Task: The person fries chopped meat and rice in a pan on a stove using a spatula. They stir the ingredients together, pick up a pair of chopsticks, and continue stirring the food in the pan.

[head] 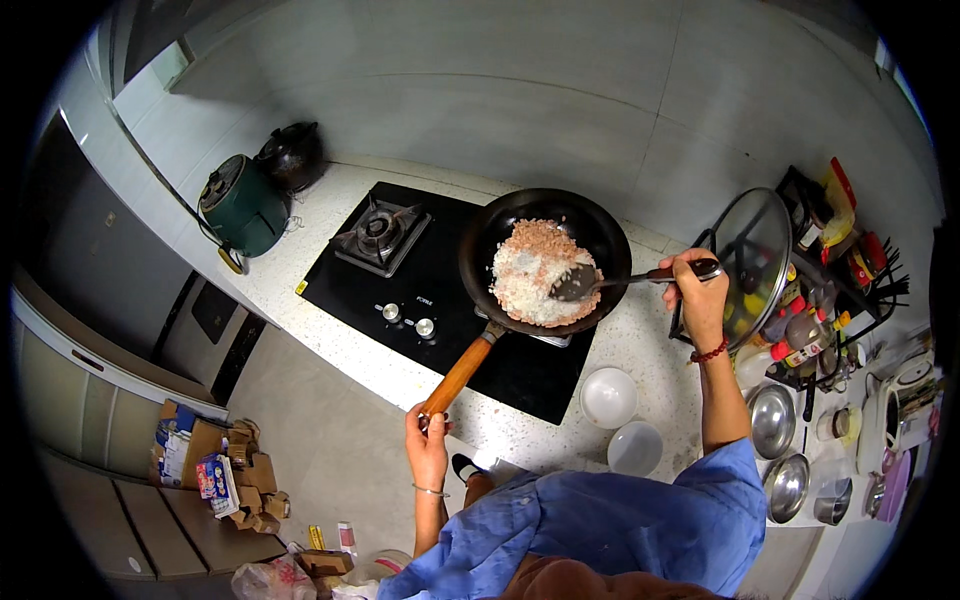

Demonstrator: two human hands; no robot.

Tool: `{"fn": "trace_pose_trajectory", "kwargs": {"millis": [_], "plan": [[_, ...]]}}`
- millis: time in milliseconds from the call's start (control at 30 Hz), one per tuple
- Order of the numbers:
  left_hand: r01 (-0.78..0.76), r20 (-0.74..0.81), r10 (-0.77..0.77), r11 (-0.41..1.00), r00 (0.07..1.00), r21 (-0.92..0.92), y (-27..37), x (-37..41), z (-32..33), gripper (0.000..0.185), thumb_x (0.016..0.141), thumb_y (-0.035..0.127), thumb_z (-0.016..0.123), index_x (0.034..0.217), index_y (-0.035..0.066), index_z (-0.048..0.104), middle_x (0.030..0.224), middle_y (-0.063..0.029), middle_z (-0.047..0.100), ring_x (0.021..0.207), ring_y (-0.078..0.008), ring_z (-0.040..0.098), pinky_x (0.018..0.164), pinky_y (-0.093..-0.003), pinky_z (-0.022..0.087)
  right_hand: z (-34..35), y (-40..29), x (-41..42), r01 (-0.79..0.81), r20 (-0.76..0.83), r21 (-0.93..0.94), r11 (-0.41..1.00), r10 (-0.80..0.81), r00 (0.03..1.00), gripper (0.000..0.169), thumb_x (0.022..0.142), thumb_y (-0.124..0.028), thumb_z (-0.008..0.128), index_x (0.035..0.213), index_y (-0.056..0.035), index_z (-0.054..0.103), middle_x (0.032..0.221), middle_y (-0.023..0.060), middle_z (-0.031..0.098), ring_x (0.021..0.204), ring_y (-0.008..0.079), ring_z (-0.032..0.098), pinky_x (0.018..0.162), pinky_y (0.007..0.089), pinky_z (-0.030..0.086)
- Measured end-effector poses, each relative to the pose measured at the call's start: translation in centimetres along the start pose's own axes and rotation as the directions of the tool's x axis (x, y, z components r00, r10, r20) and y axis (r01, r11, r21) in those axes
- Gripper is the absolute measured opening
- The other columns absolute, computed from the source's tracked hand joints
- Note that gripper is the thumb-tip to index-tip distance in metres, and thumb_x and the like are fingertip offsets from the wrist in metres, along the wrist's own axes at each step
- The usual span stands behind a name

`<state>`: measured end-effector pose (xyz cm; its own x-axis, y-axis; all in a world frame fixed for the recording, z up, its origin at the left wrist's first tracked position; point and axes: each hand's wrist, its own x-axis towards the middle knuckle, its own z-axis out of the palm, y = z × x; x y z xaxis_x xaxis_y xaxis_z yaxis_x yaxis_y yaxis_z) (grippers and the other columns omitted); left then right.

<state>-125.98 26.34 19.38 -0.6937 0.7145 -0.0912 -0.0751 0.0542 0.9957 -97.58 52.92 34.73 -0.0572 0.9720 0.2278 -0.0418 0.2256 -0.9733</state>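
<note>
A dark wok point(480, 247) sits over the right burner of the black gas hob point(360, 300). Its wooden handle point(456, 375) points toward me, and my left hand point(427, 442) is closed round the end of it. White rice point(517, 277) lies in the wok with pinkish-brown minced meat point(547, 232) around and behind it. My right hand point(697, 296) grips the dark handle of a metal spatula point(576, 283). The spatula's blade rests in the food on the right side, with rice grains on it.
Two white bowls point(609, 397) stand right of the hob. A glass lid point(754, 255) leans by a rack with sauce bottles point(806, 330). Metal bowls point(772, 420) line the right counter. At the back left are a green appliance point(244, 206) and a dark pot point(291, 156). Cardboard boxes point(255, 472) are piled lower left.
</note>
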Motion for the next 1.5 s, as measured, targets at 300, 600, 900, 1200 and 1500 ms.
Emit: {"fn": "trace_pose_trajectory", "kwargs": {"millis": [300, 600, 900, 1200, 1500], "plan": [[-0.004, 0.009, 0.004, 1.0, 1.0, 0.008, 0.0, 0.1, 0.0, 0.035, 0.091, 0.017, 0.054, 0.118, -0.002, 0.043, 0.09, -0.008, 0.056, 0.073, -0.0127, 0.058, 0.068, -0.0236, 0.048, 1.1, 3.3, 0.0, -0.019, 0.019, 0.064, 0.998, 0.018, 1.0, 0.009, 0.084, -0.004, 0.055, 0.087, 0.0037, 0.052, 0.088, 0.0143, 0.065, 0.05, 0.0119, 0.057, 0.042, 0.0227, 0.046], [-0.014, 0.014, 0.014, 1.0, 1.0, -0.006, 0.2, 0.1, 0.1, 0.034, 0.091, 0.017, 0.053, 0.119, -0.001, 0.043, 0.092, -0.0088, 0.056, 0.074, -0.0131, 0.058, 0.068, -0.0243, 0.049, 2.2, 5.8, 0.4, 0.007, 0.035, 0.117, 0.993, -0.011, 0.999, 0.006, 0.086, -0.003, 0.054, 0.089, 0.0022, 0.052, 0.09, 0.0156, 0.064, 0.051, 0.0122, 0.057, 0.044, 0.0229, 0.047], [-0.014, -0.004, 0.014, 1.0, 1.0, -0.002, -0.4, 0.1, -0.1, 0.034, 0.091, 0.016, 0.054, 0.119, -0.001, 0.044, 0.091, -0.0081, 0.057, 0.074, -0.0125, 0.059, 0.068, -0.024, 0.048, 1.0, 4.9, -0.5, 0.001, -0.01, 0.181, 0.983, 0.001, 1.0, 0.007, 0.085, -0.002, 0.053, 0.09, 0.0023, 0.052, 0.089, 0.0156, 0.064, 0.05, 0.0128, 0.056, 0.043, 0.0241, 0.047], [-0.014, 0.003, 0.014, 1.0, 1.0, 0.005, -0.3, 0.0, -0.2, 0.035, 0.091, 0.018, 0.055, 0.119, -0.001, 0.044, 0.09, -0.0077, 0.056, 0.073, -0.0126, 0.059, 0.067, -0.0236, 0.048, -0.5, 3.2, -1.2, 0.012, 0.02, 0.159, 0.987, -0.015, 1.0, 0.01, 0.085, -0.002, 0.053, 0.092, 0.0038, 0.051, 0.089, 0.0164, 0.064, 0.051, 0.0133, 0.056, 0.043, 0.0239, 0.046], [-0.034, 0.011, 0.034, 0.998, 0.999, 0.047, -0.4, 0.3, -0.1, 0.036, 0.091, 0.019, 0.053, 0.118, -0.001, 0.042, 0.09, -0.0114, 0.058, 0.072, -0.016, 0.061, 0.065, -0.0258, 0.05, -1.2, -2.1, 0.0, 0.134, -0.005, -0.122, 0.983, -0.136, 0.991, 0.013, 0.082, -0.002, 0.053, 0.093, 0.0045, 0.054, 0.083, 0.0119, 0.064, 0.051, 0.0093, 0.054, 0.046, 0.0211, 0.044]]}}
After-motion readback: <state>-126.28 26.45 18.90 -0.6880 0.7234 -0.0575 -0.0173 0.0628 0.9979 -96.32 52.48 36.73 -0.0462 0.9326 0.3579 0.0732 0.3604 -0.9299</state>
